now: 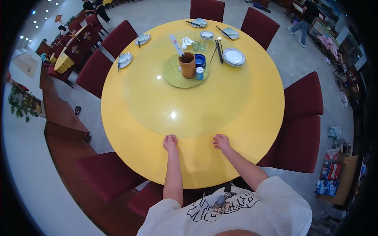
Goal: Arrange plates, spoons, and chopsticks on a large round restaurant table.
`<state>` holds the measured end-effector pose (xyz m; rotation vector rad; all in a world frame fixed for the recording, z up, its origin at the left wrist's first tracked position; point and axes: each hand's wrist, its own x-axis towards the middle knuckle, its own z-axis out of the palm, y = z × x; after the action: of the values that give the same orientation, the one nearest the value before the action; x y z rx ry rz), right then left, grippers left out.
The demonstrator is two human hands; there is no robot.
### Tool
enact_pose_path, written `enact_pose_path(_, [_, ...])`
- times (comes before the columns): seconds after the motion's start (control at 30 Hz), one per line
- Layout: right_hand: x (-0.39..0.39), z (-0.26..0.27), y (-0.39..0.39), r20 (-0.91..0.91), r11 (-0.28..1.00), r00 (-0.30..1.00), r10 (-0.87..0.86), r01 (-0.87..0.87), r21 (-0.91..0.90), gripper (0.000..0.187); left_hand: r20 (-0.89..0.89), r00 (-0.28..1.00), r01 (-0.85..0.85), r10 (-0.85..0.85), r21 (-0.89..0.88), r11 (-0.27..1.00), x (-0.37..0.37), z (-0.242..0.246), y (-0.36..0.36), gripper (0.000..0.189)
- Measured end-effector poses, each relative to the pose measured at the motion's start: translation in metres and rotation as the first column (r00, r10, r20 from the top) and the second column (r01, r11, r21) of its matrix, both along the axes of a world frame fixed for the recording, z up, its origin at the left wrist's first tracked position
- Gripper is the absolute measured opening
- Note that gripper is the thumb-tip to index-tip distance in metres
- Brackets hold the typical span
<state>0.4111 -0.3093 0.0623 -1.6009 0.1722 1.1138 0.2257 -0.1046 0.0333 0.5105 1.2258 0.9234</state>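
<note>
The fingertips of my left hand (170, 143) are at the near rim of a round glass turntable (200, 109); whether they grip it is unclear. Farther right, my right hand (221, 142) hovers by the same rim with loosely curled fingers and nothing in them. A round table under a yellow tablecloth (254, 129) carries the turntable. On the glass stand a brown cylindrical pot (187, 66), a blue ashtray (200, 60) and a small blue-and-white container (200, 73), all on a greenish round mat (174, 79).
Stacked plates (234, 57), small dishes (207, 35), white spoons (185, 42), glasses (202, 45) and dark chopsticks (219, 51) occupy the far side. Place settings (125, 60) line the far edge. Dark red chairs (304, 97) surround the table. A person (308, 19) is at the far right.
</note>
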Motion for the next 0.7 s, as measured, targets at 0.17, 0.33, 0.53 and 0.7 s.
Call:
enact_pose_path(0.17, [0.003, 0.001, 0.007, -0.036, 0.99, 0.992, -0.124, 0.126, 0.067, 0.037, -0.021, 0.997, 0.077, -0.076, 0.056, 0.995, -0.023, 0.0, 0.036, 0.005])
enact_pose_path(0.33, [0.014, -0.004, 0.005, -0.108, 0.96, 0.962, -0.249, 0.26, 0.102, 0.03, -0.063, 0.99, 0.124, -0.123, 0.013, 0.992, -0.02, 0.005, 0.036, 0.004])
enact_pose_path(0.53, [0.03, -0.006, 0.005, -0.137, 0.939, 0.945, -0.298, 0.316, 0.139, 0.022, 0.015, 0.982, 0.187, -0.187, -0.032, 0.982, -0.017, 0.004, 0.028, 0.007])
enact_pose_path(0.7, [0.05, -0.012, 0.005, -0.117, 0.934, 0.943, -0.31, 0.326, 0.15, 0.016, -0.046, 0.986, 0.159, -0.161, -0.053, 0.986, -0.014, 0.006, 0.023, 0.013])
